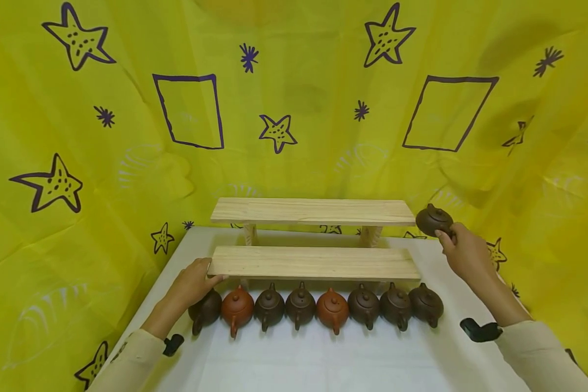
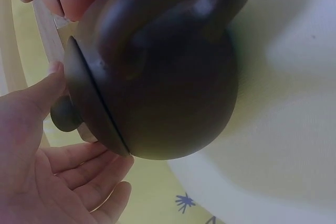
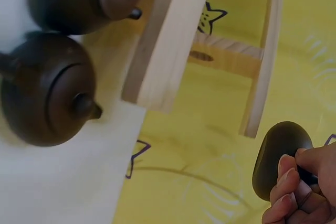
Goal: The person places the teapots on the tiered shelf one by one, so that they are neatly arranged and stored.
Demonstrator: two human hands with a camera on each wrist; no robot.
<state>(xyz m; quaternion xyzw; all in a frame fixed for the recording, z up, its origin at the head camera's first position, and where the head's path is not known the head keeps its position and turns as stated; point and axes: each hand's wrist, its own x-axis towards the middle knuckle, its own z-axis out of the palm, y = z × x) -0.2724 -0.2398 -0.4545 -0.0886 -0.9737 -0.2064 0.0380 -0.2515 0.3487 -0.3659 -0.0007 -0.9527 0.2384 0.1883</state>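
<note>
My right hand (image 1: pixel 465 253) holds a dark brown teapot (image 1: pixel 432 219) by its handle, up in the air just right of the upper plank's end. In the right wrist view the fingers and thumb pinch that handle, and the teapot's rounded body (image 3: pixel 281 153) shows beyond them. My left hand (image 1: pixel 191 283) is at the left end of the lower plank of a two-step wooden shelf (image 1: pixel 313 263), thumb along the front edge and fingers around the end. Below it, the leftmost dark teapot (image 2: pixel 173 87) fills much of the left wrist view and hides part of the grip.
Several teapots stand side by side before the shelf, most dark brown, two of them reddish, such as the orange-red teapot (image 1: pixel 332 311). The upper plank (image 1: pixel 313 210) sits behind and higher. A white tabletop (image 1: pixel 313 362) lies beneath; a yellow patterned curtain (image 1: pixel 313 65) surrounds it.
</note>
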